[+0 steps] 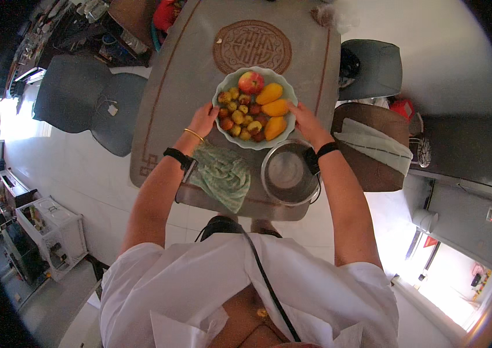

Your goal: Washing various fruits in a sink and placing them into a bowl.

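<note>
A scalloped pale bowl [290, 130] holds a red and yellow apple [251, 82], three yellow mangoes [276, 108] at its right side, and several small green-brown and reddish fruits [237, 116] at its left. My left hand [205, 118] grips the bowl's left rim, and my right hand [308, 121] grips its right rim, thumb near the middle mango. Below my left hand lies a crumpled green striped cloth [224, 174]. A round metal basin [287, 172] sits beside my right wrist, close to the bowl's lower edge; its inside shows nothing distinct.
The table [176, 87] has a round carved emblem [252, 47]. Grey chairs [119, 108] stand left; another chair [376, 69] is at right, with a brown seat [367, 174] bearing a white cloth [376, 145]. A clear plastic bag [345, 16] lies by the far right corner.
</note>
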A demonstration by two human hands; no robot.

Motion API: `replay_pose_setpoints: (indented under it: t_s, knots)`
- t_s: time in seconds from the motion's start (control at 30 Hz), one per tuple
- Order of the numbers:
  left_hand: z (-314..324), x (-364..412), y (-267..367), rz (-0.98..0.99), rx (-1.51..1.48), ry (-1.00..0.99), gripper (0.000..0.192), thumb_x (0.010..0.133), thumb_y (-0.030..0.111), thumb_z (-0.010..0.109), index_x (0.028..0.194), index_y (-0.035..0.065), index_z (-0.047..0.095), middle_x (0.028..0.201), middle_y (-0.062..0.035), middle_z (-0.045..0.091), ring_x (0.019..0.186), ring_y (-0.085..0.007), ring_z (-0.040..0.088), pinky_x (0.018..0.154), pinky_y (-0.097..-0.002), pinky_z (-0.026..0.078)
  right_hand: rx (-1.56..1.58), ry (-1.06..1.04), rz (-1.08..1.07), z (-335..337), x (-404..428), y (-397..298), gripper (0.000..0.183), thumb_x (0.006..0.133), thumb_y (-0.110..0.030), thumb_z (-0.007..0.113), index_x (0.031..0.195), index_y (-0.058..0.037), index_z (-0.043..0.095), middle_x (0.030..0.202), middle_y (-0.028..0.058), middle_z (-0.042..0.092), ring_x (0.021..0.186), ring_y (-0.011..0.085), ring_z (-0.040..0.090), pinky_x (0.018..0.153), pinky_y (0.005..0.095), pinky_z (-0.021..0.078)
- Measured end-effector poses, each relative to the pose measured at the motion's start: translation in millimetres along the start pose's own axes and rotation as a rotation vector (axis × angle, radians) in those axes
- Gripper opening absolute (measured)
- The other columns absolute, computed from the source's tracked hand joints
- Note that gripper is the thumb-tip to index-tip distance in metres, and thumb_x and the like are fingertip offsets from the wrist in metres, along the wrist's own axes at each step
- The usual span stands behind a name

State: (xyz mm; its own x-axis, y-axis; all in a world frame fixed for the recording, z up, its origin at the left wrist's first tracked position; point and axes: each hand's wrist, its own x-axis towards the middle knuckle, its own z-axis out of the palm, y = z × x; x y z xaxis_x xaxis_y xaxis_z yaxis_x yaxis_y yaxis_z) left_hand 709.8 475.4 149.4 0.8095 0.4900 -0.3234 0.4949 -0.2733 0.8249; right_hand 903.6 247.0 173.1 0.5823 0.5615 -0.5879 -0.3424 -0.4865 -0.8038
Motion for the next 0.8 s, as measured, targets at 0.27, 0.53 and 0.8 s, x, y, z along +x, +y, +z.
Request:
replay_pose_setpoints:
  t_s: [0.27, 0.53, 0.8]
  knots:
    - [-20.3, -3.6, 48.0, 0.080, -0.035, -0.017, 0.034, 0.090, 0.030, 0.041, 0.090, -0.0032, 0.050, 0.069, -0.0149, 0.054, 0.060, -0.0255, 0.052, 0.057, -0.0373, 0.041, 0.415, -0.117, 0.025, -10.6, -34.4, -24.2, 0.056, 0.086, -0.043, 0.046, 0.123, -0.0027, 0.036, 0.121, 0.0088, 0.046, 0.107, 0.0231, 0.049, 0.086, 0.0355, 0.0442]
    - [22.1, -83.0, 156.5, 0.650, 0.669, 0.424, 0.069, 0.080, 0.055, 0.044, 0.131, 0.0108, 0.031, 0.136, -0.0181, 0.024, 0.122, -0.0424, 0.023, 0.099, -0.0541, 0.017, 0.556, 0.092, -0.067, -3.9, -128.4, -16.8, 0.057, 0.088, -0.048, 0.038, 0.121, -0.0011, 0.038, 0.118, 0.0095, 0.047, 0.105, 0.0213, 0.049, 0.084, 0.0347, 0.0441]
    - [113.9, -100.1, 160.8, 0.713, 0.620, 0.196, 0.072, 0.073, 0.065, 0.043, 0.134, 0.0298, 0.026, 0.141, -0.0127, 0.016, 0.126, -0.0421, 0.017, 0.100, -0.0594, 0.006, 0.548, 0.319, -0.088, -26.7, -197.9, 42.6, 0.052, 0.089, -0.043, 0.039, 0.119, -0.0005, 0.039, 0.113, 0.0089, 0.048, 0.104, 0.0207, 0.047, 0.085, 0.0333, 0.0407]
